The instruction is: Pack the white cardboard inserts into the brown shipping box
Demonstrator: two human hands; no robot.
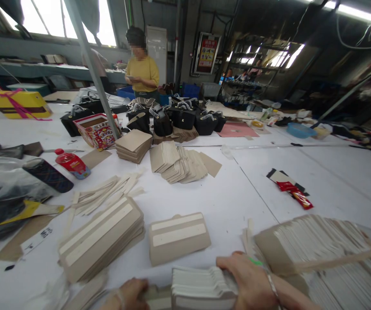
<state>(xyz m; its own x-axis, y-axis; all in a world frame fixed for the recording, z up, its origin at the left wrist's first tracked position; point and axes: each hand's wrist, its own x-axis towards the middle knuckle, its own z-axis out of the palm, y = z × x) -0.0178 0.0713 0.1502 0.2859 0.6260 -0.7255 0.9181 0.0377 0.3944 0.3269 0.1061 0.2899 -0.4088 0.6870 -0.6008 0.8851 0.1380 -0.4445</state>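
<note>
Stacked beige-and-white card-like pieces [201, 284], at the near middle of the white counter [224, 196], looked light, stiff and slide-prone, best squeezed endwise, right fingers [227, 262] closed around their right end, left fingers [135, 286] curled, hold unclear.

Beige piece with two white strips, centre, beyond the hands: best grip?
Probably the short right edge, reached from the right by the right hand once free, pinching top and underside. The beige piece lies flat and low; bare table borders that edge, while a taller stack sits near its left end.
</note>
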